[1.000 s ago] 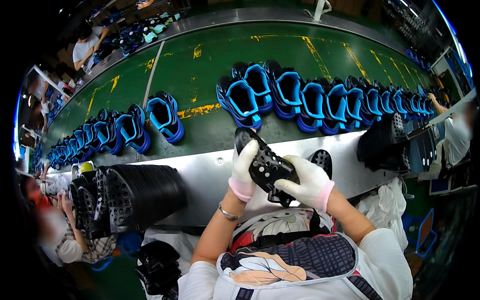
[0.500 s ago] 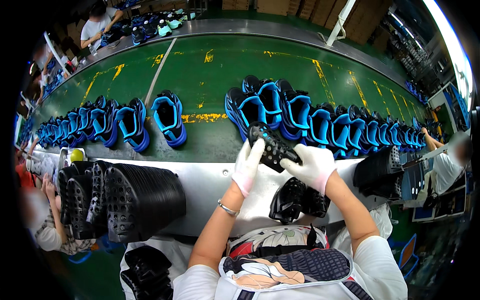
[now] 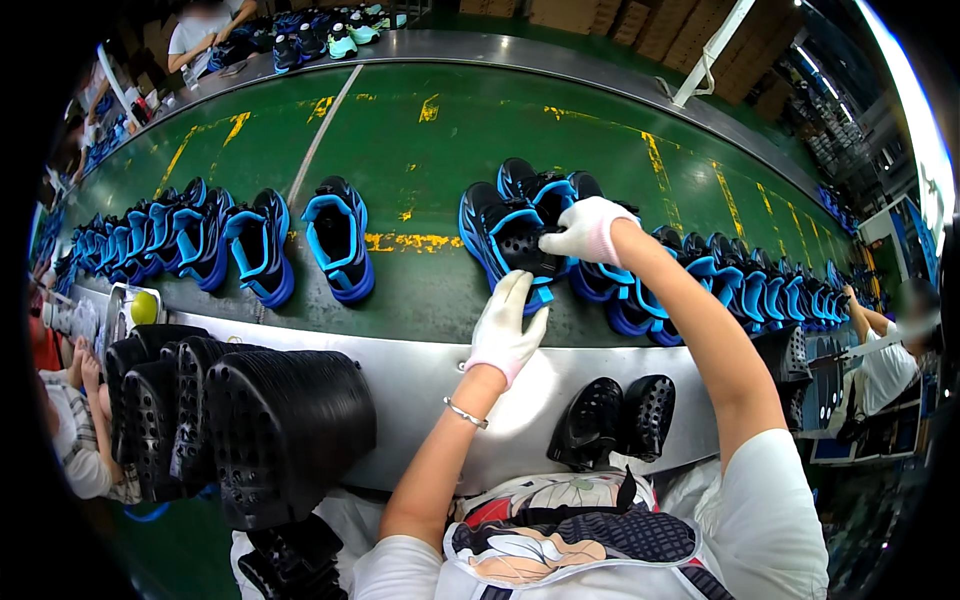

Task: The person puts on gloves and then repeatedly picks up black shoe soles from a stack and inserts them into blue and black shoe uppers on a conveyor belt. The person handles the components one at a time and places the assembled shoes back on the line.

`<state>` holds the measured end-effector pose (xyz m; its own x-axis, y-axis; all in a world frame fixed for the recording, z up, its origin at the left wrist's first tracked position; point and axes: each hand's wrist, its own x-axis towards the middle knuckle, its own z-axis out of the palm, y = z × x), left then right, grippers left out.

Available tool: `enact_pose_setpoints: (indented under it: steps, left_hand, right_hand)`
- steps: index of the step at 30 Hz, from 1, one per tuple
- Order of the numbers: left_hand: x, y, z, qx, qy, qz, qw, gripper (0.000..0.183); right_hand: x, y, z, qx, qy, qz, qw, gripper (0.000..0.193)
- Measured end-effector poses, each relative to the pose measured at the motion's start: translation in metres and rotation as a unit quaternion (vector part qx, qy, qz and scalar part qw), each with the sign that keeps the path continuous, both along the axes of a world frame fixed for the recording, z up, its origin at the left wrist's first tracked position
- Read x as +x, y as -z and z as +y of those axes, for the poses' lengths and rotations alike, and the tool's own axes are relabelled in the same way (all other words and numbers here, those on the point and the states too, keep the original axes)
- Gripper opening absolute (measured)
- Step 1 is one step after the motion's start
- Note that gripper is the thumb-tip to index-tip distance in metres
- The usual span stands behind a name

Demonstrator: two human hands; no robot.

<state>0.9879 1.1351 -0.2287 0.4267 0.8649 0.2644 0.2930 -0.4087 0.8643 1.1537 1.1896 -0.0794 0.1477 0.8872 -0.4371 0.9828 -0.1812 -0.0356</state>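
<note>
My right hand (image 3: 585, 230), in a white glove, grips a black perforated plastic shoe insert (image 3: 518, 246) that sits partly inside a black-and-blue sneaker (image 3: 482, 232). Its toe end is hidden under the shoe's upper. At the heel of the same sneaker, my gloved left hand (image 3: 505, 335) has its fingers against the edge and its thumb apart; the grip is partly hidden. Directly behind stands another sneaker (image 3: 520, 178), close against this one. Two more black inserts (image 3: 588, 420) lie on the metal ledge (image 3: 440, 385) nearer to me.
Rows of sneakers (image 3: 200, 240) stretch left and right along the green conveyor belt (image 3: 400, 140). A thick stack of black inserts (image 3: 300, 430) occupies the ledge at left, beside a tray with a yellow-green round fruit (image 3: 144, 307). Co-workers sit at both sides.
Both hands have shifted: the right carried the insert forward into the sneaker's opening, and the left came to the shoe's heel. The insert was held between both hands over the ledge's edge before.
</note>
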Motion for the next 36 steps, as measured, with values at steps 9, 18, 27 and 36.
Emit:
enact_pose_setpoints:
  steps: [9, 18, 27, 36]
  left_hand:
    - [0.017, -0.032, 0.066, -0.204, 0.112, 0.362, 0.903, 0.036]
    - [0.034, -0.019, 0.078, -0.187, 0.124, 0.422, 0.878, 0.039]
    - [0.029, -0.004, 0.058, -0.121, 0.028, 0.369, 0.921, 0.046]
    - [-0.031, -0.028, 0.038, 0.186, -0.182, 0.413, 0.873, 0.041]
  right_hand:
    - [-0.052, 0.089, 0.035, 0.018, -0.026, -0.062, 0.998, 0.037]
    - [-0.036, 0.143, 0.071, 0.052, -0.027, -0.056, 0.997, 0.038]
    - [-0.028, 0.055, -0.014, 0.084, 0.016, 0.152, 0.985, 0.042]
    - [0.081, 0.016, -0.251, 0.246, 0.078, 0.154, 0.954, 0.024]
